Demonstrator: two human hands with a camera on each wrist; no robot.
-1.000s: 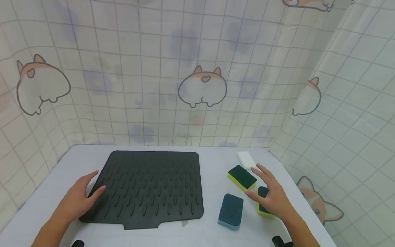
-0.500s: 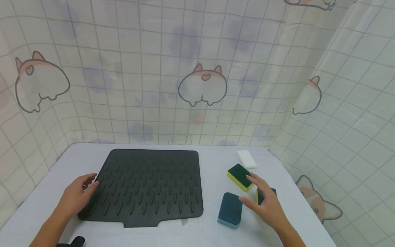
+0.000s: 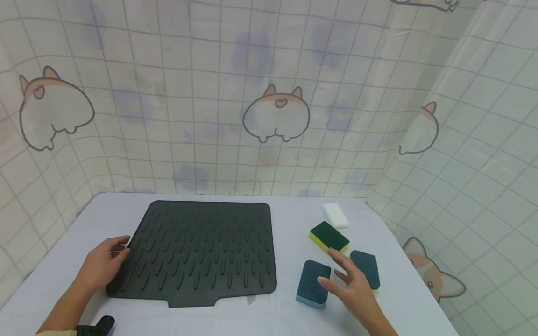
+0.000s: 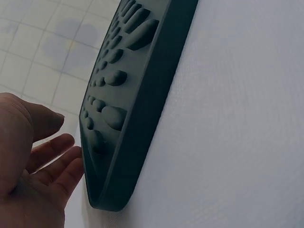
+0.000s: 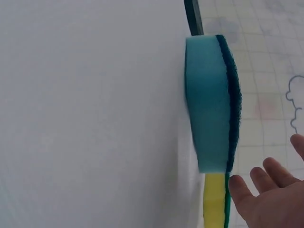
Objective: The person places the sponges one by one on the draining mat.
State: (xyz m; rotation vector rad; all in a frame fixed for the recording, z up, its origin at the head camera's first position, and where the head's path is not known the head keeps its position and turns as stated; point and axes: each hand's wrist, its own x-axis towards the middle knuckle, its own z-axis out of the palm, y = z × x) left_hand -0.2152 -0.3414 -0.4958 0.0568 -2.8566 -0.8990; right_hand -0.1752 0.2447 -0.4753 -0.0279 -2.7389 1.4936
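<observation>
A dark ribbed drying mat (image 3: 193,252) lies flat on the left half of the white table. My left hand (image 3: 101,263) is at its left edge, fingers loosely bent; in the left wrist view the fingertips are close by the mat's edge, and contact is unclear. My right hand (image 3: 355,291) is spread, holding nothing, beside a blue sponge (image 3: 313,282) with a dark scouring top. Behind that sits a yellow sponge (image 3: 329,235) with a green top. Another dark-topped sponge (image 3: 364,266) is partly hidden by the hand. The right wrist view shows the blue sponge (image 5: 209,104) side-on.
A white block (image 3: 336,215), perhaps a plain sponge, lies behind the sponges near the table's back right. A curtain (image 3: 210,116) with a grid and dog prints hangs around the table. The white tabletop (image 3: 290,224) shows between mat and sponges.
My right hand has moved left and toward me, away from the rightmost sponge and over to the blue one. My left hand has drawn slightly left, its fingers bending more. The sponges and mat stay put.
</observation>
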